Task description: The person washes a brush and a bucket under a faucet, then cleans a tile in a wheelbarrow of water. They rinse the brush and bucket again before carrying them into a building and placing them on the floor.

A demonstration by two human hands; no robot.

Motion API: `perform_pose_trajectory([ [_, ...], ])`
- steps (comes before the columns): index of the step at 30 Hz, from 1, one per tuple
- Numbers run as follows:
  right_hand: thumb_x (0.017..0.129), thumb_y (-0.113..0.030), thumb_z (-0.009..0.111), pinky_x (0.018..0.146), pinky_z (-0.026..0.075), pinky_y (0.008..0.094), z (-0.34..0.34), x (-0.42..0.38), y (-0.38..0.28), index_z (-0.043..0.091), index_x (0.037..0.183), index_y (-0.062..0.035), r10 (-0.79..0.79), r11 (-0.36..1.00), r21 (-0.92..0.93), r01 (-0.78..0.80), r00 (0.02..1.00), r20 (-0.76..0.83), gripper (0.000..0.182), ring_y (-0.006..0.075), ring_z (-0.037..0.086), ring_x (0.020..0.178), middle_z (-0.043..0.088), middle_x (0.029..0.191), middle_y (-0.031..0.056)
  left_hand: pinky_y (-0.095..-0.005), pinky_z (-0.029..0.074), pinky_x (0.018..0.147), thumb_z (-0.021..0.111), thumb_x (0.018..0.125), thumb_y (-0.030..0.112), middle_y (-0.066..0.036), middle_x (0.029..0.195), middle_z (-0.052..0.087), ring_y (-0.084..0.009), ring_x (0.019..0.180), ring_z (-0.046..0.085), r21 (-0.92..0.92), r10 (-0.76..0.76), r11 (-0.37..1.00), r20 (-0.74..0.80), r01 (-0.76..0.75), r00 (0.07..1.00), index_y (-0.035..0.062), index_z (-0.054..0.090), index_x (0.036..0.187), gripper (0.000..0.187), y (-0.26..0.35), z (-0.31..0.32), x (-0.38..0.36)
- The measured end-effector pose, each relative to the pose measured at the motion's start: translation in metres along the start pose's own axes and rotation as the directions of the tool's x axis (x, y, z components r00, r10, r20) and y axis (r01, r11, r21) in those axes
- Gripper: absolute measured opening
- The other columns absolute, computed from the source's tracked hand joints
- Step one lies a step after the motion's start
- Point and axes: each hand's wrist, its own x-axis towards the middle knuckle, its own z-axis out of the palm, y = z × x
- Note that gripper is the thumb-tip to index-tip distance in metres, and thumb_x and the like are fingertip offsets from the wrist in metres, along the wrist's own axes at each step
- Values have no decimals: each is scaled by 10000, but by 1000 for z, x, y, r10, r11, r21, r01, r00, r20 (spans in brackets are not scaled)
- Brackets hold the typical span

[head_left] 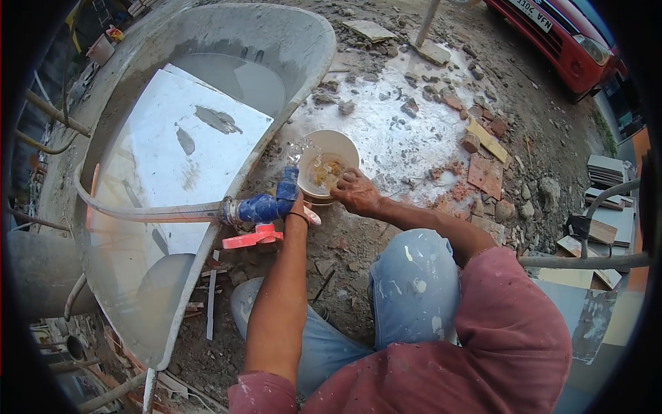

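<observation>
1. Bucket, small and whitish, on the muddy ground just right of the wheelbarrow rim, partly filled with water, something yellowish inside
2. Left hand clenched round the blue hose nozzle, spout tipped up and over the near-left rim, water splashing in
3. Right hand gripping the near-right rim, fingers curled over the edge, steadying
4. Red valve handle just below the nozzle, hose trailing left across the white sheet in the wheelbarrow
5. Probably filling or rinsing, roughly midway
6. Next likely calls for steady aim and shutting the valve before overflow
7. Rubble and broken tiles far right; red car beyond
</observation>
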Motion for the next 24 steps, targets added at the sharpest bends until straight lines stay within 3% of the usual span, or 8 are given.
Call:
perform_pose_trajectory([
  [3, 759, -122, 601, 895, 403, 416, 6, -17, 8, 593, 822, -113, 82, 991, 107, -85, 996, 35, 64, 241, 579, 799, 561, 700, 39, -320, 499, 500, 668, 818, 391, -113, 869, 627, -188, 639, 605, -65, 78, 996, 209, -65, 975, -30, 630, 927, 437, -26, 7, 19],
  [7, 781, -341, 657, 801, 446, 407, -18, -8, 14, 591, 850, -45, 104, 969, 182, -168, 943, 316, 311, 302, 619, 737, 607, 693, 122, -298, 496, 416, 597, 882, 317, -91, 655, 626, -199, 511, 631, 335, 229, 899, 187, -281, 955, -47, 654, 776, 384, -27, 18, 19],
  [12, 868, -502, 548, 660, 481, 405, -26, 33, 33, 578, 885, 12, 160, 860, 252, -444, 703, 693, 516, 322, 640, 707, 618, 650, 153, -411, 516, 682, 651, 783, 433, -191, 728, 668, -318, 709, 671, 505, 432, 723, 201, -471, 879, -36, 692, 773, 471, -36, 23, 29],
  [15, 910, -376, 527, 709, 492, 414, 18, 35, 57, 598, 902, 5, 105, 610, 477, -633, 661, 743, 388, 299, 643, 714, 656, 747, 135, -419, 519, 691, 612, 783, 370, -207, 727, 663, -339, 721, 669, 652, 488, 570, 221, -500, 845, -40, 684, 755, 417, -30, 23, 14],
  [17, 913, -225, 517, 698, 504, 435, 18, 37, 54, 611, 884, -23, 70, -229, 578, -783, 579, 812, 225, 297, 627, 700, 652, 803, 113, -422, 519, 694, 603, 774, 356, -214, 721, 659, -340, 723, 669, 620, 476, 592, 248, -516, 844, -43, 681, 759, 407, -43, 23, 27],
  [22, 857, -124, 543, 804, 476, 454, 62, 64, 57, 635, 1007, -39, 405, -420, 492, -762, 328, 854, 196, 315, 613, 938, 657, 947, 155, -460, 507, 713, 584, 743, 318, -255, 752, 648, -375, 742, 658, 567, 460, 612, 311, -551, 832, -56, 669, 768, 385, -39, 34, -3],
  [23, 843, -146, 559, 809, 475, 433, 60, 65, 63, 630, 1040, -23, 276, 443, 515, -734, 659, 700, 243, 287, 611, 950, 655, 987, 166, -460, 507, 713, 584, 743, 318, -255, 752, 648, -375, 742, 658, 567, 459, 609, 320, -555, 829, -56, 669, 768, 385, -42, 35, -7],
  [24, 829, -168, 574, 814, 474, 412, 58, 66, 70, 625, 1073, -6, 106, 976, 124, -178, 891, 442, 297, 258, 610, 963, 653, 1028, 176, -468, 501, 727, 590, 735, 309, -263, 778, 645, -393, 757, 648, 591, 493, 567, 315, -574, 811, -59, 665, 771, 378, -45, 35, -10],
])
